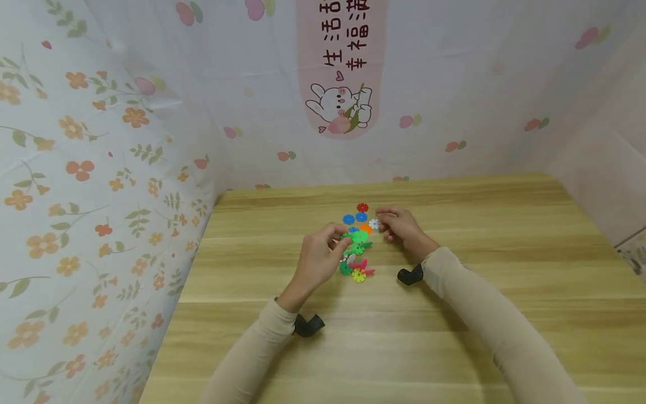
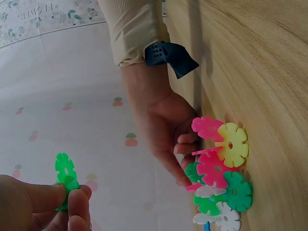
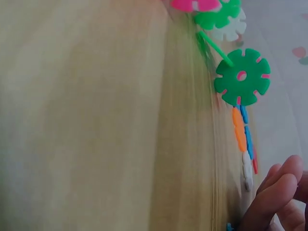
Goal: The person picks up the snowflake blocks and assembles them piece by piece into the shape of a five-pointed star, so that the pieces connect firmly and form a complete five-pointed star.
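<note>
My left hand point(image 1: 319, 253) pinches bright green flower-shaped plastic discs point(image 2: 66, 167) between thumb and fingers, raised above the table in the left wrist view. Two pieces seem joined there. Loosely bent, my right hand point(image 1: 404, 226) hovers at the right of the pile, beside a white disc point(image 1: 374, 224); nothing shows in its grasp. The right wrist view has its fingers point(image 3: 279, 192) just off that disc's edge. Between the hands sits a cluster of notched discs, including yellow point(image 2: 232, 145), pink point(image 2: 212, 169) and dark green point(image 3: 243, 77) ones, some standing on edge.
Flat discs lie behind the cluster: a red one point(image 1: 362, 207), blue ones point(image 1: 349, 219) and an orange one point(image 1: 365, 229). Black bent pieces point(image 1: 309, 325) are at both wrists. A patterned cloth point(image 1: 429, 84) hangs behind the wooden table point(image 1: 504, 235).
</note>
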The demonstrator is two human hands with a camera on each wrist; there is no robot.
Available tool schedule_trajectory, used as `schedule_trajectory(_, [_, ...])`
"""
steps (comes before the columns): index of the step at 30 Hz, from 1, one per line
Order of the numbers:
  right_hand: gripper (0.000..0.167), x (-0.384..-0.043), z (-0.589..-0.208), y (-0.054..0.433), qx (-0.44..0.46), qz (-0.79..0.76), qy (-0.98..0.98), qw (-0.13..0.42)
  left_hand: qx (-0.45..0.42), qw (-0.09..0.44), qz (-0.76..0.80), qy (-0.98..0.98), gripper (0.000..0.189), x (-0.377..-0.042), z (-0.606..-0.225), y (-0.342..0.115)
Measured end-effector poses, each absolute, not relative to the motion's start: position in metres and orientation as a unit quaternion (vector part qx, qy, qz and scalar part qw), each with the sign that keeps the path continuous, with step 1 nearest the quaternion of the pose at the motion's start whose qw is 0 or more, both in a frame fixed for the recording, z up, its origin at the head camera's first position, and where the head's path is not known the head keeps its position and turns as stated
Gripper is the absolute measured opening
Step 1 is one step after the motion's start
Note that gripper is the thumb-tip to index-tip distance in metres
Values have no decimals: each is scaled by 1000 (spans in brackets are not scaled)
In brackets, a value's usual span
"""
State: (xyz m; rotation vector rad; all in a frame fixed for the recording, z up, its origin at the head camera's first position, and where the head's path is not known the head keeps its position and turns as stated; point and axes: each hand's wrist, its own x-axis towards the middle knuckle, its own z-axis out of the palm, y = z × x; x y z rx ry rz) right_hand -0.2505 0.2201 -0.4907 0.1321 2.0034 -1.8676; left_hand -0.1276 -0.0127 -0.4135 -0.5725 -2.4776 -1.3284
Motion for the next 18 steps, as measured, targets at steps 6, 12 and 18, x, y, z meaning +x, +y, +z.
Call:
schedule_trajectory(6, [50,-253,-491,220,37,-641,737,212,-196,131,-460,-856,11,-128,-413,-12])
schedule_trajectory(12, [48,-251,-495,219,21,-598,776,200,-192,128,-467,-854,11,-127,-415,-12])
schedule_trajectory(18, [34,-250,-493,212,15,-537,825,177,-196,133,-464,-854,11,-128,-415,-11])
